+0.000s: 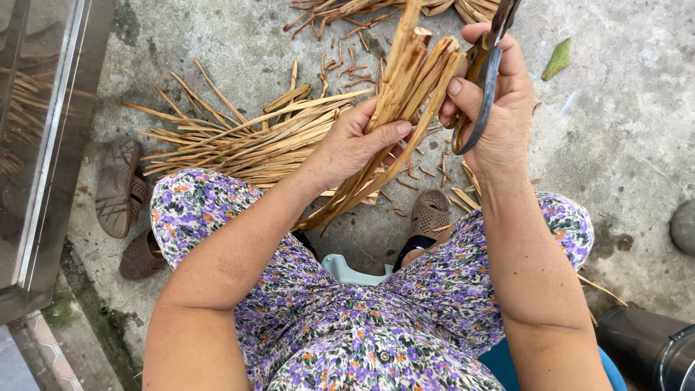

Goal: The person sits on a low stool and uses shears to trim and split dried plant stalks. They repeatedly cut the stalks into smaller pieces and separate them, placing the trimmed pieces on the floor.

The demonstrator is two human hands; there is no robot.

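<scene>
Gripping a bundle of dry strips (405, 94) that is slanting up and away, the left hand (355, 145) is lying just beside the right hand (492, 108), which is clutching scissors (483, 69).

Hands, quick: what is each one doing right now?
Left hand: closed around a bundle of dried plant strips.
Right hand: holding scissors, fingers also touching the bundle.

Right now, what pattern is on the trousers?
Purple and orange flowers on white, on the trousers; clearest in the head view.
</scene>
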